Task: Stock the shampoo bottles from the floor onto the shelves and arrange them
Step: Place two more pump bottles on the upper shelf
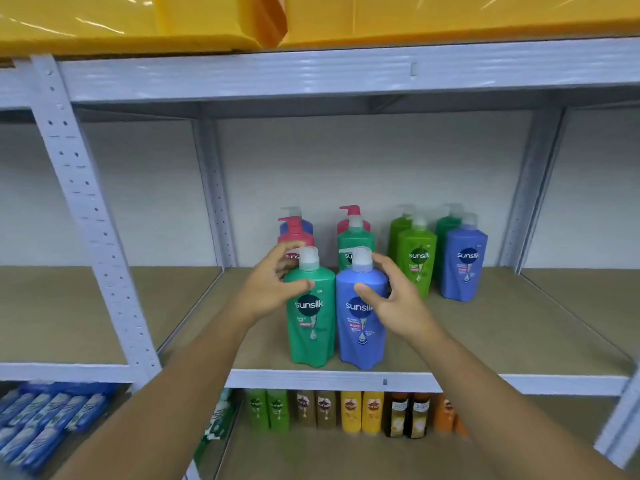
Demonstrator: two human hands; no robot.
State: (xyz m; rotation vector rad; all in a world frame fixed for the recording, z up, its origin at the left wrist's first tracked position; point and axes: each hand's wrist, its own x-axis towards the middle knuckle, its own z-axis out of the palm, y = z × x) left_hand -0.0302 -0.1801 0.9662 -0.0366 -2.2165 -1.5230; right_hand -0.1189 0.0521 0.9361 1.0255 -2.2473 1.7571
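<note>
Two pump bottles stand side by side at the front of the middle shelf [485, 341]: a teal green bottle [311, 327] and a blue bottle [362, 337]. My left hand [273, 282] grips the green bottle's shoulder, thumb across its front. My right hand [391, 296] grips the blue bottle's shoulder, thumb on its front. Behind them stand a pink bottle [294, 237], another green bottle [355, 240] and further bottles. To the right stand a lime green bottle [417, 258] and a second blue bottle [464, 265], each with one behind.
White perforated uprights [86, 216] frame the bay. Yellow bins [207, 19] sit on the top shelf. The lower shelf holds a row of small bottles [353, 412] in green, brown, yellow, black and orange, and blue packets [45, 417] lie at lower left.
</note>
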